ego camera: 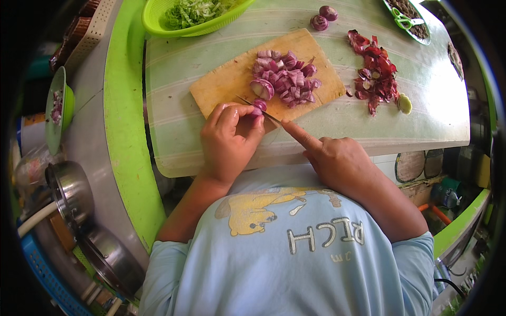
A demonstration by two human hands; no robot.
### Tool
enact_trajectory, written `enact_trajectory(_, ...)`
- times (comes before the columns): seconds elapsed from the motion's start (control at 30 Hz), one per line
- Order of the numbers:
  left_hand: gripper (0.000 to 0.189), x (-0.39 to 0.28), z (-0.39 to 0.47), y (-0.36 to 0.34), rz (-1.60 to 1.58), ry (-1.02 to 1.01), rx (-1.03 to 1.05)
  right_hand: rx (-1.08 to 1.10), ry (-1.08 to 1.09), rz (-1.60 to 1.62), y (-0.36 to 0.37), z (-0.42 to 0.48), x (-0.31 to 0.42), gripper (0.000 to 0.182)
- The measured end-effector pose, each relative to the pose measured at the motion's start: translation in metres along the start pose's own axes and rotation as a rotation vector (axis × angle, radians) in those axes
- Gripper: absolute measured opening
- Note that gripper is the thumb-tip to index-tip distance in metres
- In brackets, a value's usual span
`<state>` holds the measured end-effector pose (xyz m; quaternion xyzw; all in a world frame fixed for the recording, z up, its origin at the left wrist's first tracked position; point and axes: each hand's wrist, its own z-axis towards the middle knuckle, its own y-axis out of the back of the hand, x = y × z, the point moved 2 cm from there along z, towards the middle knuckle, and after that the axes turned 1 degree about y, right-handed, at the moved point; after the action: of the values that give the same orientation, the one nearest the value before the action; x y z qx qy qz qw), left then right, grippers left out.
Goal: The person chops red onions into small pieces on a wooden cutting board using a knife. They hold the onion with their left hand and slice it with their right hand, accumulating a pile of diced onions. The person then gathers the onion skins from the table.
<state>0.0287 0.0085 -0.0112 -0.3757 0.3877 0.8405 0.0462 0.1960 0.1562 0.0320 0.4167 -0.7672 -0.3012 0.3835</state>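
My left hand (pixel 230 134) pinches a piece of red onion (pixel 257 107) between thumb and fingertips, at the near edge of a wooden cutting board (pixel 221 85). My right hand (pixel 334 158) grips a knife, its index finger stretched along the back of the blade (pixel 272 117). The handle is hidden in my palm. The thin blade passes at the onion piece, its tip pointing to the far left over the board. Chopped red onion (pixel 290 79) lies heaped on the board, with a larger cut onion piece (pixel 262 89) at its near left side.
Onion skins (pixel 375 75) lie in a pile right of the board. Two small red onions (pixel 324 17) sit beyond it. A green basket (pixel 152 21) holds shredded greens at the far left. Green scissors (pixel 402 20) rest on a plate at far right. Metal pots (pixel 81 193) stand at left.
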Motion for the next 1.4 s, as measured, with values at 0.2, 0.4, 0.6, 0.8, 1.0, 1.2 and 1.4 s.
enact_trajectory(0.2,0.022,0.001,-0.003,-0.001,-0.009,0.031,-0.011,-0.064,0.014,0.045,0.004,-0.009,0.0,0.075)
enact_trajectory(0.4,0.021,0.0,-0.002,-0.002,0.005,-0.017,-0.027,-0.024,0.006,0.022,0.007,-0.007,0.0,0.079)
enact_trajectory(0.6,0.021,-0.001,-0.002,-0.001,0.007,-0.017,-0.028,-0.058,0.037,0.039,0.009,-0.011,0.004,0.074)
enact_trajectory(0.8,0.027,-0.001,-0.004,-0.001,0.048,-0.027,-0.005,-0.066,-0.016,0.085,0.016,-0.019,0.006,0.069)
enact_trajectory(1.0,0.035,-0.001,-0.002,-0.002,0.105,-0.088,0.026,-0.074,-0.01,0.005,0.015,-0.016,0.006,0.069)
enact_trajectory(1.2,0.039,-0.002,-0.002,-0.004,0.097,-0.045,0.0,-0.129,-0.01,0.053,0.022,-0.023,0.008,0.069)
enact_trajectory(1.4,0.038,0.001,-0.012,-0.01,-0.111,0.075,-0.12,-0.135,0.019,0.061,0.024,-0.029,0.006,0.072)
